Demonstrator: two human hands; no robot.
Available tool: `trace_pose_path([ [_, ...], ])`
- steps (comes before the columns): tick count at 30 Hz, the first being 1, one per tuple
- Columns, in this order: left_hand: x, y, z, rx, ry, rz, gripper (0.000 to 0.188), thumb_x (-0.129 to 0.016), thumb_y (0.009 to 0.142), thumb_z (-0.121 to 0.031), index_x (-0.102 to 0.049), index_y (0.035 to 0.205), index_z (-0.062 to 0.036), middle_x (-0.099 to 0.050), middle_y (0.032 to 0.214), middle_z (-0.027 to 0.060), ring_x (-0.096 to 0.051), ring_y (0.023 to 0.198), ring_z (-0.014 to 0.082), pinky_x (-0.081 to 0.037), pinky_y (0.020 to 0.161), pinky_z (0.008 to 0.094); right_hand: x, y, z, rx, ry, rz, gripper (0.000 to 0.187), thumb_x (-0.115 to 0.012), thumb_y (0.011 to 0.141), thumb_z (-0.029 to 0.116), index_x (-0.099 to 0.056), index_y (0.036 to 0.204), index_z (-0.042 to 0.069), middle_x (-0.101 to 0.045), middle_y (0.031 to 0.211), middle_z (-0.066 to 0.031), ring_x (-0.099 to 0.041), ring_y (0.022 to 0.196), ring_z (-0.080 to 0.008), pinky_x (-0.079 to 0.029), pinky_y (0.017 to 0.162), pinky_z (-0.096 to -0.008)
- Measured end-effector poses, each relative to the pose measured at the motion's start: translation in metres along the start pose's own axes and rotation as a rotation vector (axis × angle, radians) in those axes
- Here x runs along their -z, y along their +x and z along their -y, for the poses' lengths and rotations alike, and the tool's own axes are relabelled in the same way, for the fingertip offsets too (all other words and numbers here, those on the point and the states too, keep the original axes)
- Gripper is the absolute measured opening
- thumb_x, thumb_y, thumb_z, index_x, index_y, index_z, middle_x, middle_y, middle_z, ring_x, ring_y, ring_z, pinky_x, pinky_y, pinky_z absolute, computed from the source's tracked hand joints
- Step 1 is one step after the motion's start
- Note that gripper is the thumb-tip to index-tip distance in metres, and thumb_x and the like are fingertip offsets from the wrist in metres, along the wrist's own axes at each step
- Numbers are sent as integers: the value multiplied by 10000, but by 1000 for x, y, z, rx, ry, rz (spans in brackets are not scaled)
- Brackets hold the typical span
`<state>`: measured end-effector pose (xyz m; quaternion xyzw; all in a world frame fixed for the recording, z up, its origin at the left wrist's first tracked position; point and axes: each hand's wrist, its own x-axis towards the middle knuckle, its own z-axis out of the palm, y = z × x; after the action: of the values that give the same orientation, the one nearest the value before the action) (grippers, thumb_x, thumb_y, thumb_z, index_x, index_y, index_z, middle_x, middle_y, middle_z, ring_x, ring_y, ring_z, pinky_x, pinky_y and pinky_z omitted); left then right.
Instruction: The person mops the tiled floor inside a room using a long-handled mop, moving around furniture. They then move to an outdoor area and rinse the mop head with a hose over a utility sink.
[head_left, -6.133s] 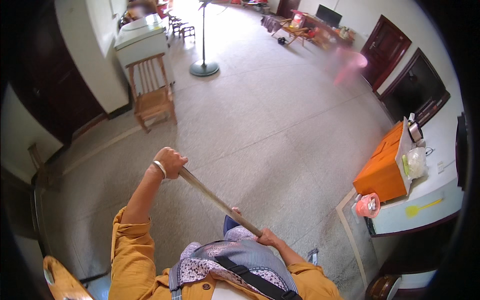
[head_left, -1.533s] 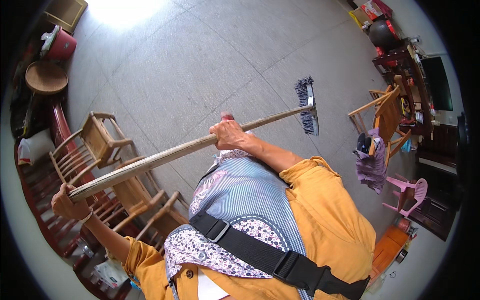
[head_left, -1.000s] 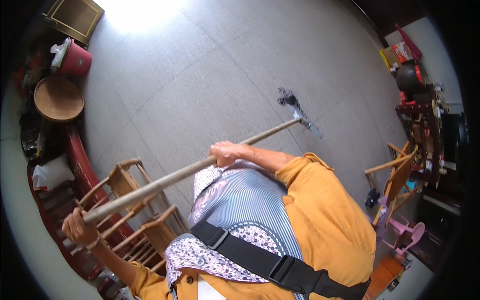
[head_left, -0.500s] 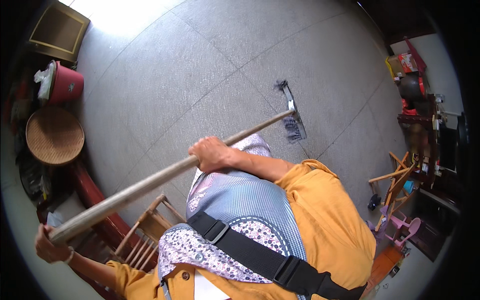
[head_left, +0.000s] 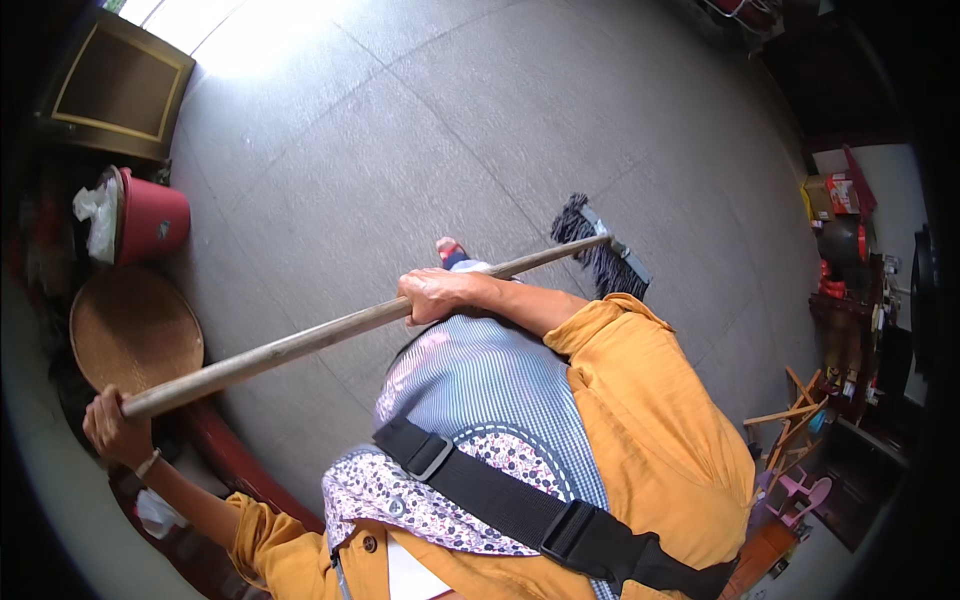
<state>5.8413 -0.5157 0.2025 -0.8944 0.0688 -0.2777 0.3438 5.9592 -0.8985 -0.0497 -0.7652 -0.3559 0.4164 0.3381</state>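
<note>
A mop with a long wooden handle (head_left: 270,355) slants across in front of my body. My left hand (head_left: 118,430) is closed round its upper end at the left. Further along, my right hand (head_left: 435,294) grips the handle in front of my waist, knuckles up. The mop head (head_left: 605,250) has dark grey strands fixed to a grey bar and lies on the floor to the right. One of my feet (head_left: 452,250) shows just beyond the right hand, partly hidden by the handle and my clothes.
Grey tiled floor (head_left: 400,150) spreads ahead. Along the left stand a wooden cabinet (head_left: 120,80), a red bucket (head_left: 158,218) with a white bag, and a round woven tray (head_left: 135,325). A folding wooden stand (head_left: 790,420), a pink chair (head_left: 802,495) and shelves line the right.
The mop head has moved slightly right and nearer, its strands now spread more. My left hand has risen with the handle's end. The view has shifted; the wooden chair has left it.
</note>
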Motion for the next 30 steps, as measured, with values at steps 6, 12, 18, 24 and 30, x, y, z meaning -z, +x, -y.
trace_pose_path([
  [6,-102,104,39,80,-95,170,53,-523,619,-59,-520,651,-101,-508,613,31,-529,625,192,-411,627,292,149,118,2,19,-47,113,267,-587,559,179,-567,685,-55,-562,650,-204,-570,620,-284,-438,555,-379],
  [12,-250,205,53,156,-179,246,67,-511,586,-68,-472,628,-102,-453,575,45,-481,570,214,-380,558,302,286,270,-26,-11,-125,261,266,-606,557,164,-574,729,-38,-576,705,-182,-567,681,-280,-434,584,-357],
  [18,-437,275,97,266,-226,225,33,-507,591,-86,-484,610,-99,-468,558,51,-493,567,222,-389,558,315,417,422,-13,-65,-227,281,223,-525,545,128,-575,685,-39,-579,733,-206,-579,728,-288,-446,602,-370],
  [24,-575,389,204,253,-232,241,77,-531,562,-89,-460,589,-86,-465,561,77,-488,575,248,-385,572,337,557,526,14,-43,-257,0,137,-532,594,144,-583,676,47,-578,718,-167,-567,726,-317,-443,630,-403],
  [30,-753,502,206,322,-327,256,190,-555,477,-79,-377,540,-97,-409,525,68,-436,545,258,-325,521,338,695,662,-58,-192,-316,86,227,-575,597,183,-612,768,40,-581,769,-192,-566,761,-310,-447,639,-388],
])
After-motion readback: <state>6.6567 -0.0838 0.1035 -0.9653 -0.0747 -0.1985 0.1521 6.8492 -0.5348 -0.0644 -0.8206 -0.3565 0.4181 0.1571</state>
